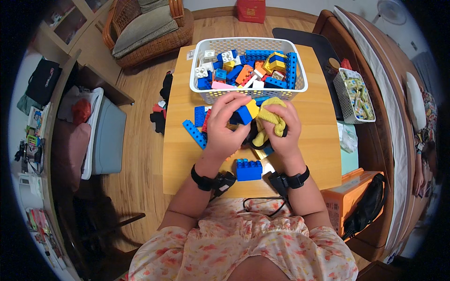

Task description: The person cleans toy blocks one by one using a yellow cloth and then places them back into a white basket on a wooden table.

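My left hand (pixel 226 125) is closed on a blue and yellow toy brick (pixel 247 112), held above the wooden table. In my right hand (pixel 287 126) is a bunched yellow cloth (pixel 271 117) with a dark edge, right beside the brick. Below both hands, near the table's front edge, stands a blue building block (pixel 249 170) with studs on top. A long blue strip brick (pixel 194 134) lies left of my left hand, with a shorter blue brick (pixel 200 116) behind it. Other pieces under my hands are partly hidden.
A white perforated basket (pixel 249 93) full of mixed bricks stands at the back of the table (pixel 314 154). Right of the table are a smaller white basket (pixel 350 96) of packets and an orange box (pixel 337 206). A wicker chair (pixel 150 42) stands at the far left.
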Demonstrator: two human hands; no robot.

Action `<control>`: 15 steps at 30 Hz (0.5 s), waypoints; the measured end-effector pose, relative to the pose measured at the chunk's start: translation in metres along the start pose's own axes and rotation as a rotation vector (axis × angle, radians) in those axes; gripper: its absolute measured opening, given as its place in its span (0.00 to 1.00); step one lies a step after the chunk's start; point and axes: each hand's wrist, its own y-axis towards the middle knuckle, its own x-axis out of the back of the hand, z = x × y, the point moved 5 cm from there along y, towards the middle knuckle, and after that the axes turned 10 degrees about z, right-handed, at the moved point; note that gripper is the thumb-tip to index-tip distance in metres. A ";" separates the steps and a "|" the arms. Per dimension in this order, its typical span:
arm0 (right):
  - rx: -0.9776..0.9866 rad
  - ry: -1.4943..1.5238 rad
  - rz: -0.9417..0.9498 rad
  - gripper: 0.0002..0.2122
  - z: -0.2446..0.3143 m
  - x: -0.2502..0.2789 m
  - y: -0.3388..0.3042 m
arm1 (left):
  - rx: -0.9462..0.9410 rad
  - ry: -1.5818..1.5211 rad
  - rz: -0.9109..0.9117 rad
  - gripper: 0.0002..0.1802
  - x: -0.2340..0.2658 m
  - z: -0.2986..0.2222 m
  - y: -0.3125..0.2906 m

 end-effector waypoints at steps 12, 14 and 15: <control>-0.053 0.023 -0.006 0.15 -0.004 -0.010 0.000 | -0.255 0.329 0.039 0.27 0.003 -0.012 0.004; -0.051 0.038 -0.009 0.15 -0.005 -0.008 0.000 | -0.256 0.317 0.038 0.27 0.000 -0.013 0.004; -0.050 0.051 -0.016 0.15 -0.005 -0.008 0.000 | -0.259 0.304 0.041 0.27 -0.001 -0.013 0.004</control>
